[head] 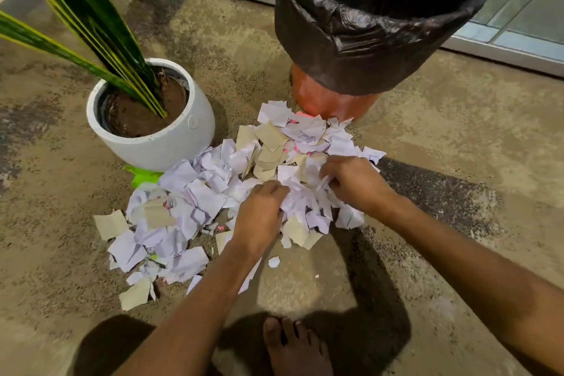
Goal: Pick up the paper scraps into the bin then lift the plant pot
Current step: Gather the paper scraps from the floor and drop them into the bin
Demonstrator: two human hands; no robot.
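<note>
A rough, speckled brown concrete floor (pixel 442 137), patchily stained, runs to a sliding glass door (pixel 525 3) in a pale metal frame. Hard shadows fall across it.

We've got the paper scraps (pixel 232 192) piled mid-floor (pixel 427 146). Plant pot (pixel 161 137) sits at about 10 o'clock from the pile, touching its edge. Bin (pixel 366 40) stands at 1 o'clock, scraps right up against its base. Both hands (pixel 259 214) (pixel 354 180) are down in the pile's near-right part, and a bare foot (pixel 296 348) is at 6 o'clock.
</note>
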